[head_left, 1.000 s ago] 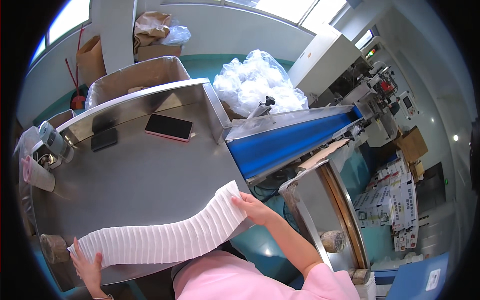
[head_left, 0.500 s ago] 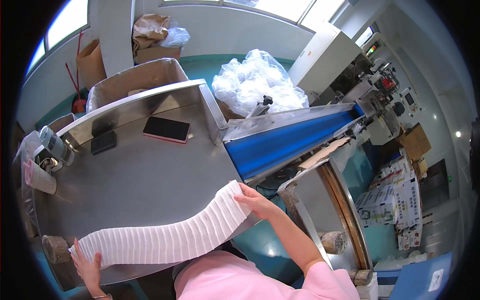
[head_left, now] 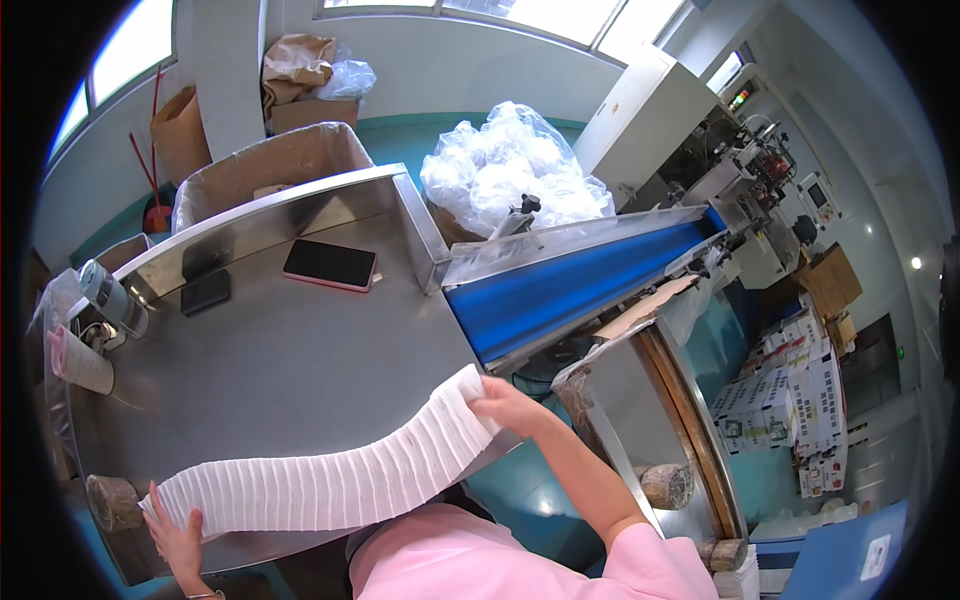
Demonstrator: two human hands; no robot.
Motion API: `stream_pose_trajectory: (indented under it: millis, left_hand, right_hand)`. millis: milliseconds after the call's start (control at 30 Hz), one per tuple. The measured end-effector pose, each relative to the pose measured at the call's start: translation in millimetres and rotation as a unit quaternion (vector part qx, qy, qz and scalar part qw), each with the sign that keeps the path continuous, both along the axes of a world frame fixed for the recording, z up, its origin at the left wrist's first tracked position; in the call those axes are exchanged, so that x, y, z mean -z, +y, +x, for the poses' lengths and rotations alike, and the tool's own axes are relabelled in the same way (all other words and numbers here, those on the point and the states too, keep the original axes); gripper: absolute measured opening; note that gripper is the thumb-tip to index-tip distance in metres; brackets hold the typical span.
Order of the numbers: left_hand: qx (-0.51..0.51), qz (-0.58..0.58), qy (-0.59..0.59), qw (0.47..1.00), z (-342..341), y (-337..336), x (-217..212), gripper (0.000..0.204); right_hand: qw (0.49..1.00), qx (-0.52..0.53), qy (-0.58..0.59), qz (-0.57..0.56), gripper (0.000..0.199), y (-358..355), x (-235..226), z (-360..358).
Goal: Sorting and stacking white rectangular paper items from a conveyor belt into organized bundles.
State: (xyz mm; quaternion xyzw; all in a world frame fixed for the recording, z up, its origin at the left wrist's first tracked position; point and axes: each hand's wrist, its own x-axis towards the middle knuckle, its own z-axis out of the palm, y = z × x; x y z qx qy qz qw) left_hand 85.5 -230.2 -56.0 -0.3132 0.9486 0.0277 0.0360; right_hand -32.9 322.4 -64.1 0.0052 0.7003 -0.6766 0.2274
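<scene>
Since earlier, the right hand [head_left: 505, 405] has shifted its hold. Along the near edge of the tabletop [head_left: 300, 380] curves a white pleated row [head_left: 320, 490], probably light, soft, best squeezed endwise; the right hand grasps one end, the left hand [head_left: 177, 543], fingers spread, braces the other.

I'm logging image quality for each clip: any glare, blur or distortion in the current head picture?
Head view: the left window is blown out; the floor shows a glare spot; the metal table has edges bowed by the fisheye, and the picture's corners go black; folds of the pleated white strip read clearly, while the right hand looks slightly soft.
</scene>
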Motion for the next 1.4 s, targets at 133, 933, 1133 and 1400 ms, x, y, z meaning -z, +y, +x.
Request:
stream_pose_trajectory:
  millis: [133,933,1133,1400]
  left_hand:
    - [-0.001,0.007,-0.001,1.000,-3.3,3.6,0.6,0.083]
    - [-0.006,-0.012,-0.015,1.000,-0.9,4.1,1.3,0.082]
    - [-0.020,-0.025,-0.017,0.999,2.1,5.4,3.6,0.083]
    - [-0.001,-0.025,-0.004,1.000,2.3,0.7,7.0,0.084]
  right_hand:
    - [0.893,0.330,-0.118,-0.283,0.042,17.2,20.2,-10.0]
    - [0.983,0.107,-0.096,0.116,0.039,-11.3,-6.7,-9.0]
    - [0.999,-0.008,-0.004,0.051,0.042,-17.4,-17.7,5.2]
    - [0.978,0.039,-0.179,-0.102,0.035,-2.8,-10.7,1.2]
